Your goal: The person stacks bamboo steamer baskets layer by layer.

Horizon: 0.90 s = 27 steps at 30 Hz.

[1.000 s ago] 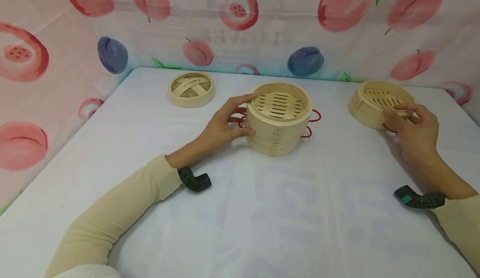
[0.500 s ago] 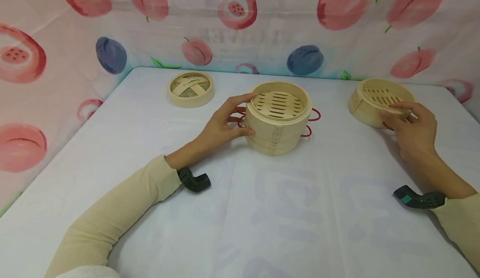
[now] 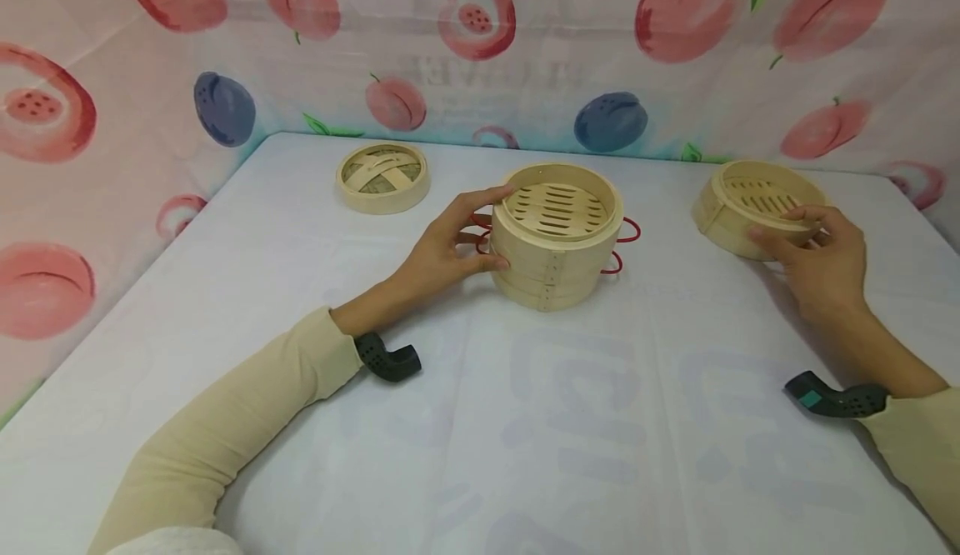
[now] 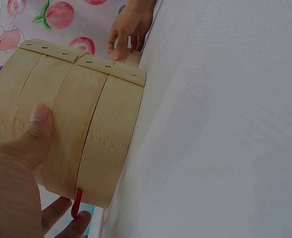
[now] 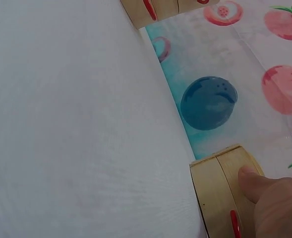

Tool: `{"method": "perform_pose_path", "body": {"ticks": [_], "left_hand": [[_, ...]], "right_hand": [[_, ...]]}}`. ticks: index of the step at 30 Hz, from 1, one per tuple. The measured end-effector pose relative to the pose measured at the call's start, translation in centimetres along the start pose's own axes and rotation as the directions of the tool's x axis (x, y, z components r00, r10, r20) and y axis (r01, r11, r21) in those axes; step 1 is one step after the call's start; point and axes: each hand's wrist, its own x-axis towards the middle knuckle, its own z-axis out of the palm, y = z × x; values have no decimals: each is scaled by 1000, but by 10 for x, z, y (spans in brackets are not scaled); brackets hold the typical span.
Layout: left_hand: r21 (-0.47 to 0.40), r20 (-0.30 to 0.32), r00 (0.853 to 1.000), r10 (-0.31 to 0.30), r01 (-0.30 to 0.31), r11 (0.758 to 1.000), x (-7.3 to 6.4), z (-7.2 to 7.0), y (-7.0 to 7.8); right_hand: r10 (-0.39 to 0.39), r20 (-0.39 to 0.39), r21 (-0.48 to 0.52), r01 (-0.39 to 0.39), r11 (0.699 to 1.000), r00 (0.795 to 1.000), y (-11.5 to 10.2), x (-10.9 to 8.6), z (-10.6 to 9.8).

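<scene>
Two bamboo steamer baskets stacked on each other (image 3: pixel 555 272) stand mid-table, slatted floor showing and red loops at the sides. My left hand (image 3: pixel 450 242) grips the stack's left side, thumb at the front and fingers around the back; the left wrist view shows the thumb flat on the bamboo wall (image 4: pixel 61 129). At the right, my right hand (image 3: pixel 821 263) holds a single bamboo steamer basket (image 3: pixel 723 222) by its near right rim, thumb outside and fingers over the edge. In the right wrist view the thumb presses this basket's wall (image 5: pixel 215 193), beside a red loop.
A woven bamboo steamer lid (image 3: pixel 383 197) lies at the back left of the white table (image 3: pixel 480 430). Behind the table hangs a fruit-print cloth (image 3: pixel 540 38), meeting the back edge. Dark wrist devices (image 3: pixel 390 359) sit on both cuffs.
The right hand and its basket have shifted slightly to the left, with the red loop near the thumb now hidden. The left hand and the stack stay put.
</scene>
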Motion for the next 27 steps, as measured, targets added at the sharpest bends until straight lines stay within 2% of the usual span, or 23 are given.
{"method": "perform_pose_path", "body": {"ticks": [2, 6, 9, 18, 27], "left_hand": [[3, 1, 1000, 2, -2, 1000, 0, 0, -1], [-4, 7, 1000, 0, 0, 1000, 0, -1, 18], [-13, 10, 1000, -7, 7, 1000, 0, -1, 33], [-12, 13, 1000, 3, -3, 1000, 0, -2, 32], [-28, 14, 1000, -3, 4, 1000, 0, -1, 33]], "right_hand": [[6, 10, -24, -5, 1000, 1000, 1, 0, 0], [29, 33, -73, -27, 997, 999, 3, -1, -1], [17, 30, -79, -15, 997, 999, 4, -1, -1], [-14, 8, -160, 15, 987, 1000, 3, -3, -1], [-26, 24, -74, 28, 997, 999, -6, -3, -1]]}}
